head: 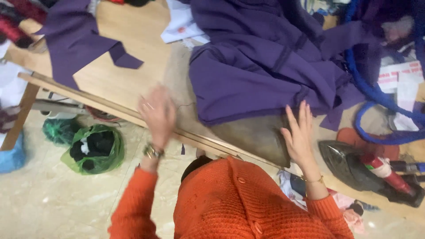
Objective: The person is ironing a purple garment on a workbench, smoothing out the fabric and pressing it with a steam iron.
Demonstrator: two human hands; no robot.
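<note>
Orange cardigan (248, 208) fills the bottom of the view, sleeves running up to both hands over the table (133, 48). Right hand (299, 132) lies flat, fingers spread wide, holding nothing, fingertips touching the hem of the purple garment (261, 62) where it meets the grey pad (261, 135). Left hand (157, 113) is blurred, also open and empty, above the table's near edge, just left of the garment; whether it touches the wood, I cannot tell. That garment sits heaped in the middle of the table, folds on folds, and it looks soft, limp and light; it should slide easily and crumple rather than hold a shape, so the firmer stitched hem or the seam bands look like the best places to grip. A purple scrap (75, 35) lies apart at upper left. An iron (354, 166) rests at the right beside a blue hose (376, 95), near the right hand, so care there. Much is hidden: the garment's far side runs out of frame, its shape is lost in the heap, and the pad is partly covered. A green bag (95, 148) sits on the floor below.
</note>
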